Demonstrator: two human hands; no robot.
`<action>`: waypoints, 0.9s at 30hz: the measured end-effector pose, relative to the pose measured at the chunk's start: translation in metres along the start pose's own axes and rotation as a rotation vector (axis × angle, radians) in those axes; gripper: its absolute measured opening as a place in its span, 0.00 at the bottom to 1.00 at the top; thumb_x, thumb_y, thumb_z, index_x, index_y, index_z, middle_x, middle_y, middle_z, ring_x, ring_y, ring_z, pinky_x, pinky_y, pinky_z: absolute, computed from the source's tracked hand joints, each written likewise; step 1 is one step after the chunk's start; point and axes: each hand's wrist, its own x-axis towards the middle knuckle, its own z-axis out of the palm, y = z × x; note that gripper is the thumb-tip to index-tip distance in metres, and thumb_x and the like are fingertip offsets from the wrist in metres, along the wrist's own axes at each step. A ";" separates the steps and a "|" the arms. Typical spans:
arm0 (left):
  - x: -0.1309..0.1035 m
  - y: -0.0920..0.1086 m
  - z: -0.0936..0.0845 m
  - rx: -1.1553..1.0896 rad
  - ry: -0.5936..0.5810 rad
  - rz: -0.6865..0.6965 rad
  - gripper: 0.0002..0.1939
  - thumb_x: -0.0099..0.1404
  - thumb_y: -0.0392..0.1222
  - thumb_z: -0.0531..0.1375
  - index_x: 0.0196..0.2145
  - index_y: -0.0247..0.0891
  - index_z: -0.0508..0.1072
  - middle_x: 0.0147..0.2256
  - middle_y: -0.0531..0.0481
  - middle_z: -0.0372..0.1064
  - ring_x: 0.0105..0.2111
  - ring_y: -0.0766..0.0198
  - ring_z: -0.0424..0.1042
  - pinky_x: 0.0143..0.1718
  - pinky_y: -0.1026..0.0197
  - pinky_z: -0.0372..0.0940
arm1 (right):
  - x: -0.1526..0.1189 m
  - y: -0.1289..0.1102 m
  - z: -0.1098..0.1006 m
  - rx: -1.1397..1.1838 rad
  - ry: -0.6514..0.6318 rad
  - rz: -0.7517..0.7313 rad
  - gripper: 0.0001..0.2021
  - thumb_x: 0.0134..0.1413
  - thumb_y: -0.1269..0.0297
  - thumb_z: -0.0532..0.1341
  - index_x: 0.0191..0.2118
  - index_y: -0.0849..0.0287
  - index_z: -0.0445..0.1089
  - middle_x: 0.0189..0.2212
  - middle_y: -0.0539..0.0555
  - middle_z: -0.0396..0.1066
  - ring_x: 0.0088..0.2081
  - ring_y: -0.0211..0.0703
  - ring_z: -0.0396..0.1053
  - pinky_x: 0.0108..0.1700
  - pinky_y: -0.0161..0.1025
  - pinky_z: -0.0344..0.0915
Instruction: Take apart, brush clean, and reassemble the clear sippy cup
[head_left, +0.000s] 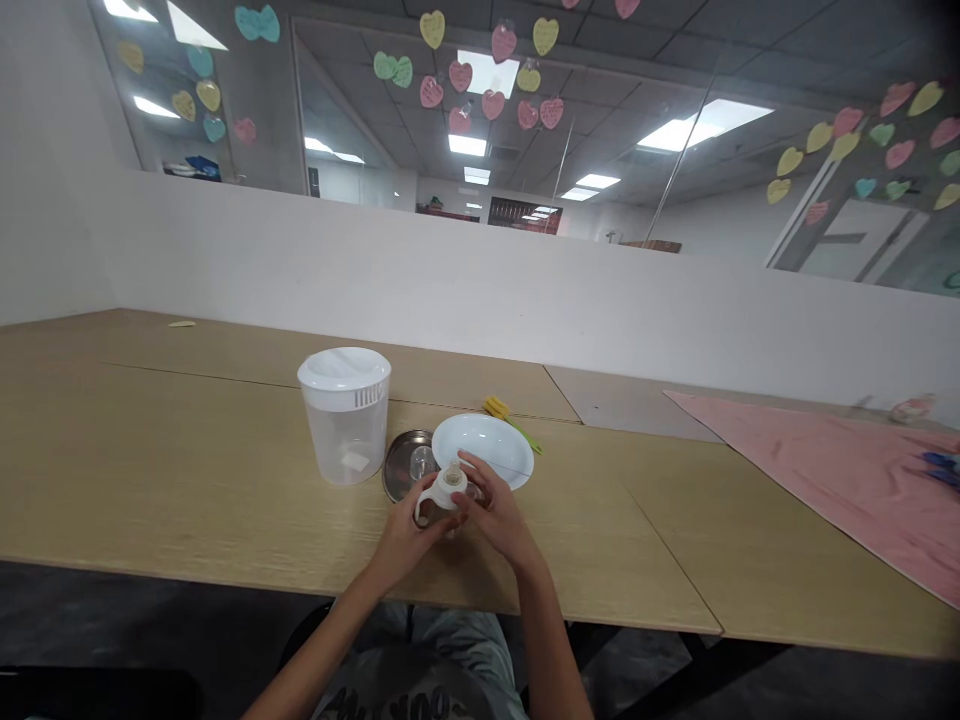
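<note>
Between my two hands is a baby bottle (451,482) with a clear teat on top and a white collar with side handles. My left hand (409,528) wraps round its left side by the handle. On the other side, my right hand (496,510) grips the collar, with its fingers curled over the far edge. The lower part of the bottle is mostly hidden by my hands. Just beyond them lie a round metal tray (393,478), with a small clear cap (422,461) in it, and a white oval basin (484,437).
A translucent bin with a white lid (345,420) stands to the left of the tray. Behind the basin rests a brush with yellow bristles (496,407) and a green handle. A pink cloth (840,470) covers the table's right end. A white wall with windows rises behind.
</note>
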 end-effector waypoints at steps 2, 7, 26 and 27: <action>0.000 -0.001 0.000 -0.025 -0.004 0.035 0.30 0.53 0.46 0.64 0.52 0.36 0.63 0.46 0.44 0.69 0.41 0.57 0.70 0.42 0.58 0.66 | -0.002 0.000 -0.001 0.089 0.105 0.023 0.24 0.51 0.58 0.59 0.54 0.57 0.61 0.51 0.59 0.65 0.49 0.48 0.66 0.29 0.35 0.67; 0.000 -0.009 0.000 0.025 0.009 0.048 0.31 0.52 0.45 0.65 0.53 0.36 0.62 0.47 0.43 0.69 0.44 0.54 0.69 0.45 0.55 0.65 | -0.005 -0.013 0.017 -0.208 0.340 -0.033 0.22 0.48 0.58 0.61 0.50 0.58 0.65 0.45 0.58 0.68 0.41 0.45 0.67 0.33 0.36 0.67; -0.001 -0.007 0.002 0.024 -0.005 0.025 0.32 0.54 0.48 0.64 0.53 0.36 0.59 0.47 0.42 0.68 0.41 0.56 0.71 0.41 0.57 0.66 | 0.006 -0.023 0.019 -0.462 0.321 -0.103 0.19 0.45 0.61 0.63 0.45 0.60 0.69 0.40 0.57 0.70 0.40 0.46 0.66 0.43 0.44 0.65; 0.000 -0.006 0.002 0.013 -0.014 0.038 0.33 0.54 0.48 0.64 0.54 0.37 0.58 0.48 0.42 0.66 0.43 0.55 0.70 0.43 0.56 0.66 | 0.007 -0.026 0.017 -0.363 0.340 -0.094 0.19 0.46 0.61 0.63 0.45 0.60 0.68 0.42 0.58 0.70 0.39 0.45 0.67 0.42 0.43 0.66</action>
